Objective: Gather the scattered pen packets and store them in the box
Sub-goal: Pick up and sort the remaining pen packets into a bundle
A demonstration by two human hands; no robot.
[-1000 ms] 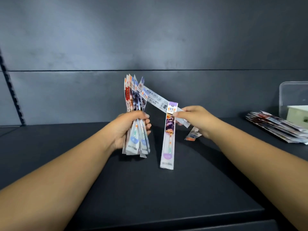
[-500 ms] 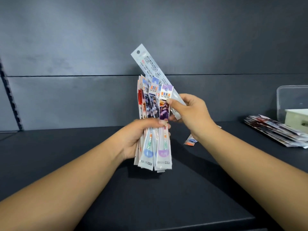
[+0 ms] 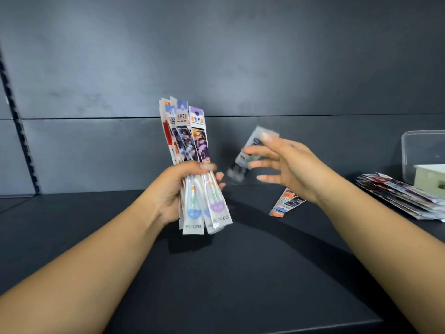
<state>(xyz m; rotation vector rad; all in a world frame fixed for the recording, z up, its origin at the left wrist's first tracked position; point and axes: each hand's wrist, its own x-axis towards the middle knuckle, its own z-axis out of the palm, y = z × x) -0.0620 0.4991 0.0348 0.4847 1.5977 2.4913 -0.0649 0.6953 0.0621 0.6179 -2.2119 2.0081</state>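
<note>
My left hand (image 3: 180, 189) grips an upright bundle of several pen packets (image 3: 190, 141), with a purple-topped one at the front. To its right, my right hand (image 3: 289, 167) holds one blurred pen packet (image 3: 243, 162) between the thumb and spread fingers, tilted down to the left. A single packet (image 3: 283, 204) lies on the dark shelf (image 3: 240, 273) under my right wrist. A stack of several more packets (image 3: 402, 197) lies at the far right. Behind the stack stands a clear plastic box (image 3: 423, 150).
A pale box-like object (image 3: 431, 177) sits in front of the clear box at the right edge. A dark panel wall (image 3: 216, 68) closes the back of the shelf. A slotted upright rail (image 3: 16, 131) runs down the left side. The shelf's front edge (image 3: 289, 330) is near the bottom.
The purple packet went from my right hand into the left-hand bundle. My right hand then drew away to the right, swinging the remaining white packet from pointing up to tilting down.
</note>
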